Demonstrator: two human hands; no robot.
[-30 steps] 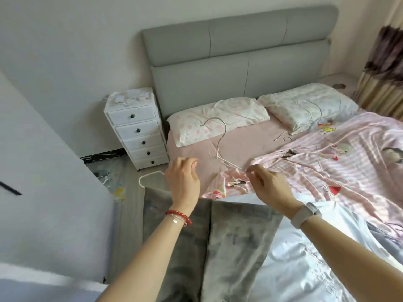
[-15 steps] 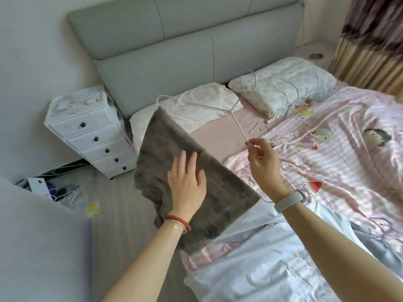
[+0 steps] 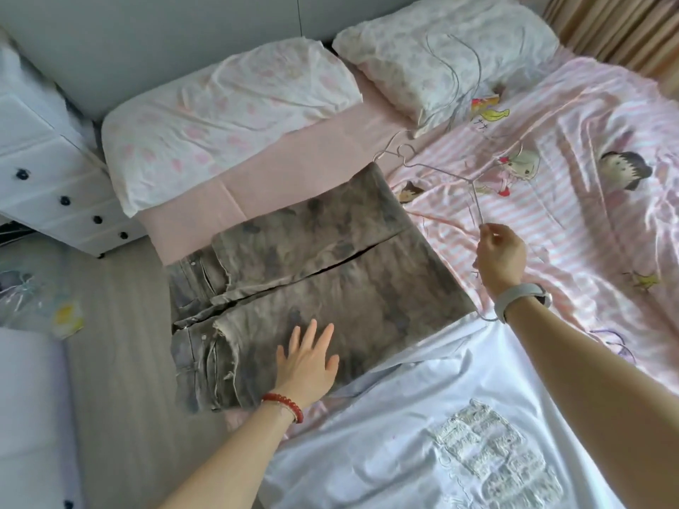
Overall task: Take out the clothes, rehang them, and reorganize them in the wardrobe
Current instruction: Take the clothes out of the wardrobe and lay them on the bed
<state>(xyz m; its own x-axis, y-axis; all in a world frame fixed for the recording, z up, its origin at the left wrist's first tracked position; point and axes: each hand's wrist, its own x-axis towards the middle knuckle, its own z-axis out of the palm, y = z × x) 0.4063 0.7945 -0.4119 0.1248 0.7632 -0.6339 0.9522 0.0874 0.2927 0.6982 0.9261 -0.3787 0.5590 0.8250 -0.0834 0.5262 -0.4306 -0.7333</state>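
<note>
I've got the grey washed jeans lying folded across the near corner of the bed, waistband end w/ buttons hanging toward the floor side, legs doubled over on top. My left hand lies flat on the lower fold, fingers straight and spread, pressing, not gripping anything. My right hand is up over the striped duvet, thumb and fingertips pinching the shank of a thin wire hanger, which hangs clear of the jeans, beside their far edge. Handling-wise, I reckon the denim is heavy-ish and limp but w/ enough body to keep a fold; not slippery, not fragile. The hanger looks light and springy, prob bends under that weight. Best hold on the jeans, imo: at the fold line or the waistband, where layers are thick, so nothing slides apart. A white garment lies spread just beside the jeans, overlapping their near edge; more wire hangers on the far pillow.
</note>
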